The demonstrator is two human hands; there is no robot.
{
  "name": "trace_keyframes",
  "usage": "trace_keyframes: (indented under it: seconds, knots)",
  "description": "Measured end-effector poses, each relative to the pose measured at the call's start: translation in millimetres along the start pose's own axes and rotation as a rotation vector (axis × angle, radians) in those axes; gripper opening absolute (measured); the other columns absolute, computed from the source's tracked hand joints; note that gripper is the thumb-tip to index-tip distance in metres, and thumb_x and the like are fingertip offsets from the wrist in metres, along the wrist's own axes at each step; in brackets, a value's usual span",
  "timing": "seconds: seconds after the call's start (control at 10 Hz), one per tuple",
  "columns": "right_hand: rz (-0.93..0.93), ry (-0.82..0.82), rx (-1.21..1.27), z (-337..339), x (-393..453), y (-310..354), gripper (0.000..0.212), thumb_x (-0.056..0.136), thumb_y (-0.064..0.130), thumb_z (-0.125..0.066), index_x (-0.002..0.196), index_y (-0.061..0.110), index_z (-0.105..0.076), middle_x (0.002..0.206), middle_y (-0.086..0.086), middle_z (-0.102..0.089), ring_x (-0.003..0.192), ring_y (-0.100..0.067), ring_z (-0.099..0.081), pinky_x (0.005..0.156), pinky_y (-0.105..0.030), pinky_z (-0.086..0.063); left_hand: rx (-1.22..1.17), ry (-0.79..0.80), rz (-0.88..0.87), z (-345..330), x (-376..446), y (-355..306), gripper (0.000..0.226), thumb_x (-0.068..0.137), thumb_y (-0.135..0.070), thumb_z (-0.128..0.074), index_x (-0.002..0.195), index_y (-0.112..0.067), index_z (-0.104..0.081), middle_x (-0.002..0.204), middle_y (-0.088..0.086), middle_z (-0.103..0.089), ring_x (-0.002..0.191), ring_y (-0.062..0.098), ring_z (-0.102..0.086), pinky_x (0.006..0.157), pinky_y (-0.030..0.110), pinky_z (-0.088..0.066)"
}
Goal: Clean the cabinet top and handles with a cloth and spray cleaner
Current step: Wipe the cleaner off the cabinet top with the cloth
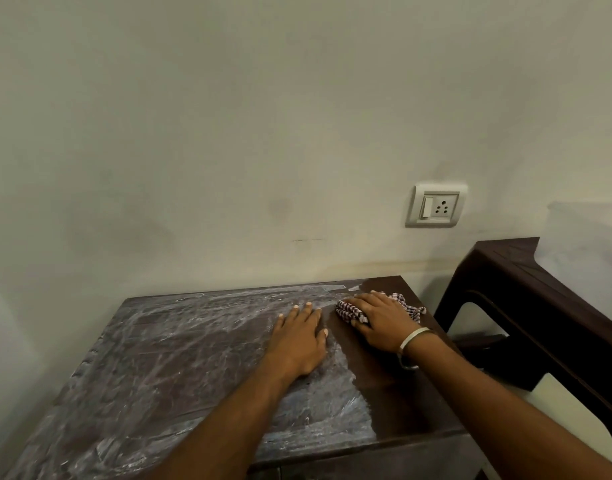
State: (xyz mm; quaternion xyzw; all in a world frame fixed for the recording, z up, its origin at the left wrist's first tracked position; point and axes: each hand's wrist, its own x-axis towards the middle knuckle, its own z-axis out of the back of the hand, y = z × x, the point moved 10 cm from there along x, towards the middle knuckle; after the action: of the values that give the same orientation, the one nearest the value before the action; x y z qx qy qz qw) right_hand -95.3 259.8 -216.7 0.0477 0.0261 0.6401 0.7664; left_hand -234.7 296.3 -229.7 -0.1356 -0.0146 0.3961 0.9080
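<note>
Dusty cabinet top [166, 368] bore the left hand [299, 341] spread flat; the right hand [377, 320] pressed flat on a checked cloth [347, 310].

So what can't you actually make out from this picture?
- Cabinet handles: head view, the bottom frame edge cuts the cabinet off just below its top.
- Spray cleaner: nowhere in view.
- Most of the checked cloth: the right hand presses flat over it.
- Surface under the left hand: covered by the palm.
- Dark chair: cut by the right edge, its upper part smeared by a blur.
</note>
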Motion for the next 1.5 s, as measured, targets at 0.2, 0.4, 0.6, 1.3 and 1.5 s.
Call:
trace_keyframes:
  seconds: [0.2,0.4,0.6,1.3,1.5]
  knots:
    - [0.054,-0.032,0.01,-2,7,17,0.055,0.096,0.042,-0.039,0.147,0.03,-0.026,0.154,0.004,-0.028,0.144,-0.022,-0.018,0.118,-0.046,-0.016,-0.012,0.0,0.006,-1,5,2,0.058,0.104,-0.042,-0.023,0.156,-0.021,-0.009,0.164,-0.001,0.001,0.151,0.02,0.003,0.122,0.043,0.001]
    - [0.068,-0.021,0.0,-2,4,5,0.054,0.096,0.042,-0.04,0.147,0.028,-0.027,0.154,0.003,-0.029,0.143,-0.022,-0.02,0.118,-0.043,-0.016,-0.025,0.009,0.011,-1,6,6,0.058,0.104,-0.043,-0.022,0.156,-0.022,-0.008,0.164,-0.002,0.002,0.151,0.02,0.004,0.122,0.044,0.002]
    - [0.026,-0.023,-0.014,-4,21,7,0.055,0.095,0.044,-0.039,0.147,0.031,-0.027,0.153,0.002,-0.029,0.143,-0.023,-0.021,0.117,-0.045,-0.018,-0.022,-0.007,0.004,1,6,4,0.058,0.104,-0.042,-0.023,0.156,-0.022,-0.009,0.164,-0.001,-0.001,0.151,0.02,0.003,0.122,0.043,0.001]
    - [0.065,-0.09,0.01,3,17,4,0.053,0.095,0.042,-0.045,0.145,0.028,-0.033,0.143,-0.005,-0.033,0.131,-0.026,-0.037,0.113,-0.038,-0.028,-0.027,-0.005,-0.005,5,12,11,0.058,0.104,-0.041,-0.024,0.156,-0.02,-0.011,0.164,0.0,-0.001,0.151,0.02,0.002,0.122,0.042,0.001]
    - [-0.026,-0.064,-0.05,3,32,-4,0.053,0.096,0.043,-0.04,0.146,0.028,-0.03,0.14,-0.006,-0.036,0.129,-0.029,-0.037,0.111,-0.041,-0.029,-0.016,-0.004,-0.006,5,12,10,0.058,0.104,-0.041,-0.024,0.156,-0.019,-0.011,0.164,0.0,-0.001,0.151,0.021,0.002,0.122,0.042,0.001]
